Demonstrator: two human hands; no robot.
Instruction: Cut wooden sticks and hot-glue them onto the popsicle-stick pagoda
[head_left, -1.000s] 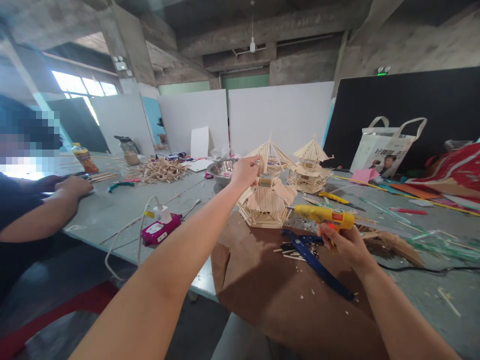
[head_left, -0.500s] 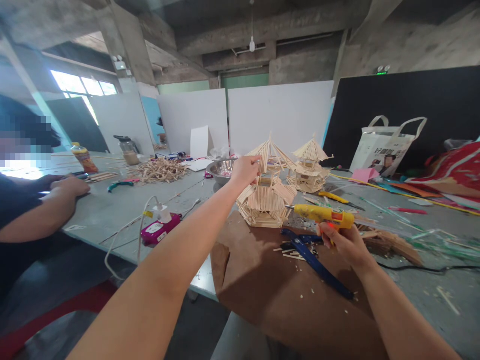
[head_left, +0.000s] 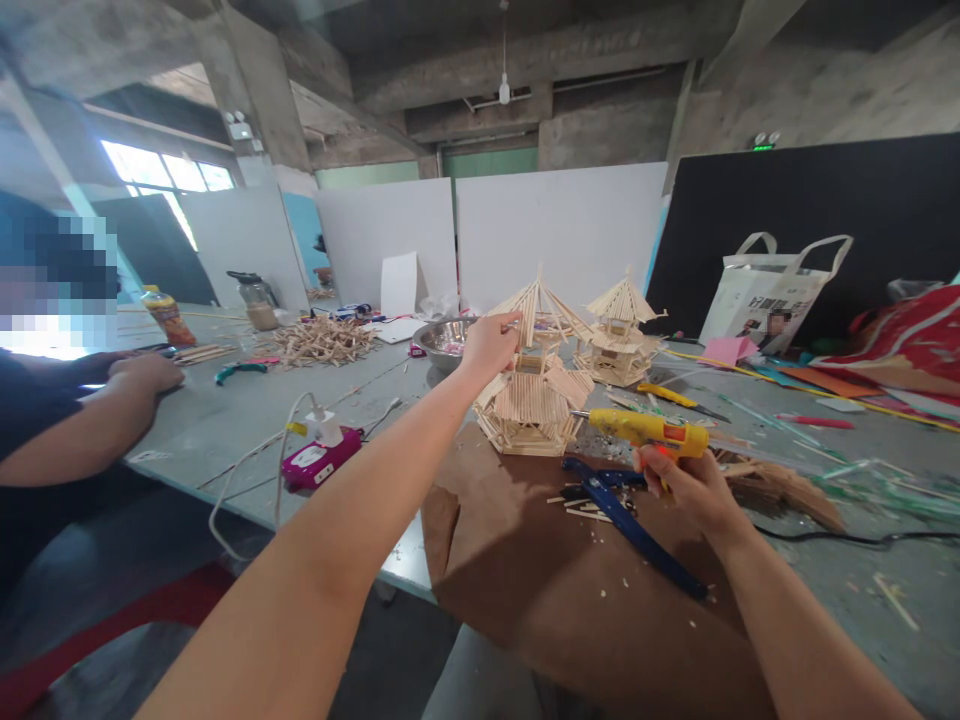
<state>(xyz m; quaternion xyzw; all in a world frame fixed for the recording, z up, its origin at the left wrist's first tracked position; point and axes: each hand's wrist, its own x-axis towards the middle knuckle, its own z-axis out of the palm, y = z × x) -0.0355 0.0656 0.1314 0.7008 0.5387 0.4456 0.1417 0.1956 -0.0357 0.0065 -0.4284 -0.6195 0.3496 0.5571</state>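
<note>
At my far left, a co-worker's hand [head_left: 146, 375] rests over the grey tabletop [head_left: 217, 420]. Next come a loose heap of short pale wooden sticks [head_left: 326, 342], a magenta power strip [head_left: 322, 462] and a shiny metal bowl [head_left: 444, 338].

My left hand [head_left: 491, 345] reaches past the bowl, fingers drawn together at the left edge of the peaked upper roof [head_left: 534, 312]; I can't tell whether I am pinching a stick or only steadying the roof. That roof tops the tiered pale-wood stick pavilion [head_left: 529, 400] standing before me at the far edge of a brown sheet [head_left: 517, 530]. Its railed base stands, and the front of its lower roof looks closely covered. The upper roof has ribs meeting at a peak but wide gaps on its right side, so I judge that part unfinished. Behind, to the right, a second stick pavilion [head_left: 619, 345] has a fuller top.

Blue-handled cutters [head_left: 645, 540] lie on the sheet. My right hand [head_left: 690, 490] is wrapped round a yellow glue gun [head_left: 649, 430], its nozzle near the lower roof's right edge.
</note>
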